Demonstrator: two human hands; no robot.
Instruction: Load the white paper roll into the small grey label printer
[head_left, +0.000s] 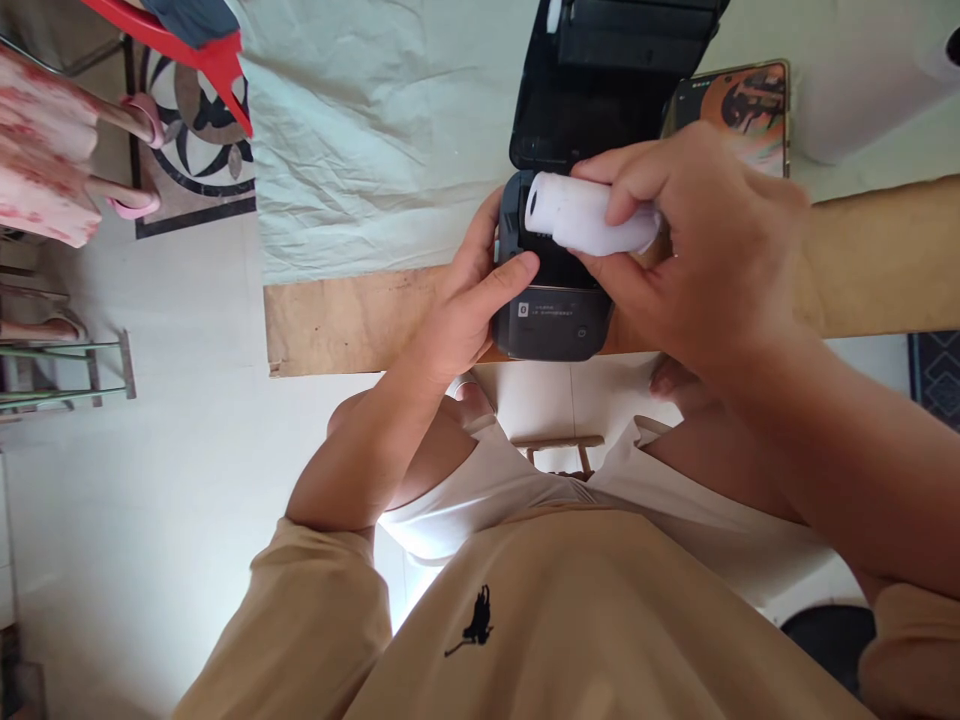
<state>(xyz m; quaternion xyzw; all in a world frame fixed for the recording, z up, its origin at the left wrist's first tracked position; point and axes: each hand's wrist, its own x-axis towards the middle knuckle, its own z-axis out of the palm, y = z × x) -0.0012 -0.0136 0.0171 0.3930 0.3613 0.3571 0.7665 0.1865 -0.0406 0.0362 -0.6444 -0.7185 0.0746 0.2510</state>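
Note:
A small black printer (551,325) sits at the table's near edge with its lid (592,80) swung open away from me. My right hand (705,250) is closed around a white paper roll (577,212), holding it just over the printer's open bay. My left hand (469,300) grips the printer's left side, thumb laid across its top edge. The bay's inside is mostly hidden by the roll and my fingers.
A phone (739,105) with a lit screen lies right of the lid. A crumpled white cloth (375,130) covers the wooden table (337,320). On the floor at left are a red chair leg (187,45), pink slippers (139,150) and a patterned rug (199,150).

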